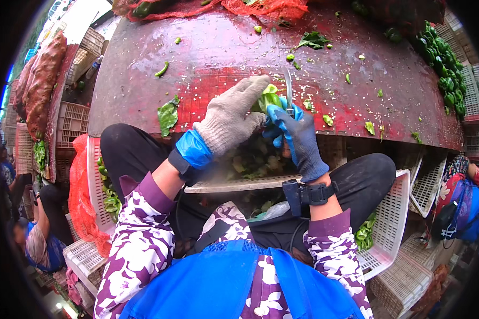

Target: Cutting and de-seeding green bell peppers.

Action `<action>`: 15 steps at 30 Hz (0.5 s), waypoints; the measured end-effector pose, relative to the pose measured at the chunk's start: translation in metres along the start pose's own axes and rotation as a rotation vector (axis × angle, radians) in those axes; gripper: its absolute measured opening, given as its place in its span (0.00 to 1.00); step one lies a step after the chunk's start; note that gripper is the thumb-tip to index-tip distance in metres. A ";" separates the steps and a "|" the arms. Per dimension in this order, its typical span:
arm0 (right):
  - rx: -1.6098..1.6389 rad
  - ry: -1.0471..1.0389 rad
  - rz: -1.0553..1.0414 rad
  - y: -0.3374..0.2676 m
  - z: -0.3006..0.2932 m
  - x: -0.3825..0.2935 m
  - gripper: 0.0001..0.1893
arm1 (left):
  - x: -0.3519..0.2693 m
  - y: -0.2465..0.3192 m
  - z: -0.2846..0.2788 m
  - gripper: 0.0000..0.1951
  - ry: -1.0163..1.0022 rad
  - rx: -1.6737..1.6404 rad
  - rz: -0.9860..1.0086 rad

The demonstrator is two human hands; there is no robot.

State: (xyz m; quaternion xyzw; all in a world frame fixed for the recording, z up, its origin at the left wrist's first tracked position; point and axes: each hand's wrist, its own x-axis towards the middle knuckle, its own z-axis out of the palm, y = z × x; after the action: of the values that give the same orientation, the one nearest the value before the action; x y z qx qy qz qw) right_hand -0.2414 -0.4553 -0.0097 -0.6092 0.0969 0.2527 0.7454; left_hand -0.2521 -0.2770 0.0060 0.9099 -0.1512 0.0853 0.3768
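A pale knit glove covers my left hand (233,109), which grips a light green pepper (268,97) just above the table's near edge. My right hand (301,131), in a blue and dark grey coated glove, is closed around a knife (289,85). The slim, slightly curved blade points away from me, beside the pepper's right side. Blue fingertips of the right glove are against or very near the pepper; exact contact is hidden. Below the hands, a white plastic crate (243,184) between my legs holds dark, blurred green scraps.
Seeds and scraps litter the red table (135,71), with a torn leaf (168,115) at left. Dark green peppers (443,67) are heaped at right. Red mesh (263,8) lies at the far edge. Crates with peppers flank me, including the right crate (387,227). People sit on both sides.
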 end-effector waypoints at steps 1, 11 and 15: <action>0.000 0.002 0.003 0.000 -0.001 0.000 0.19 | 0.001 0.004 -0.003 0.29 -0.048 0.022 0.047; -0.171 -0.083 -0.141 0.001 -0.001 -0.010 0.24 | 0.009 -0.011 -0.014 0.23 -0.354 -0.565 -0.325; -0.050 -0.064 -0.204 0.004 0.009 -0.014 0.22 | 0.008 -0.003 -0.019 0.22 -0.316 -0.733 -0.437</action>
State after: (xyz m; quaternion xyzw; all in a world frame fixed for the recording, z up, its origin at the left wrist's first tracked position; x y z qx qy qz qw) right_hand -0.2568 -0.4499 -0.0049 -0.6260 0.0043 0.1969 0.7546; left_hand -0.2446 -0.2630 0.0195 0.7290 -0.0315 -0.1951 0.6554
